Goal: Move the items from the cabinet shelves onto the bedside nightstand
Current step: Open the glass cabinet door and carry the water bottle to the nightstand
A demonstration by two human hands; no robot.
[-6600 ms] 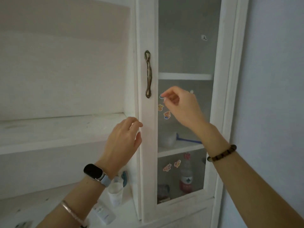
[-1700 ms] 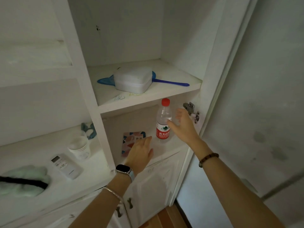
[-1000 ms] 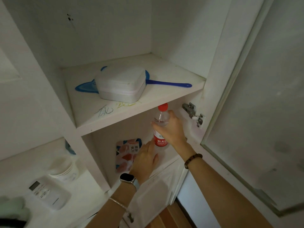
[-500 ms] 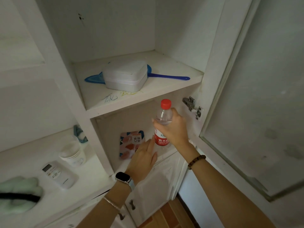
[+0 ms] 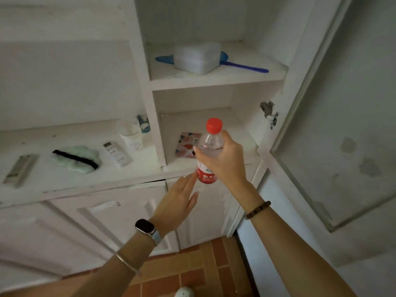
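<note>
Bottle (image 5: 209,155) now lifted clear of the shelf (image 5: 242,133), gripped in my right hand (image 5: 222,159); left hand (image 5: 180,200) flat-fingered, empty below. Nightstand next.

In front of you, the upper shelf (image 5: 235,77) carries a white box (image 5: 197,58) lying over a blue long-handled tool (image 5: 244,67). The lower shelf (image 5: 235,129) holds 1 patterned packet (image 5: 186,144). On the desk (image 5: 64,181) to their left sit paper cups (image 5: 131,139), a remote (image 5: 116,153) and a green plush item (image 5: 75,158).
</note>
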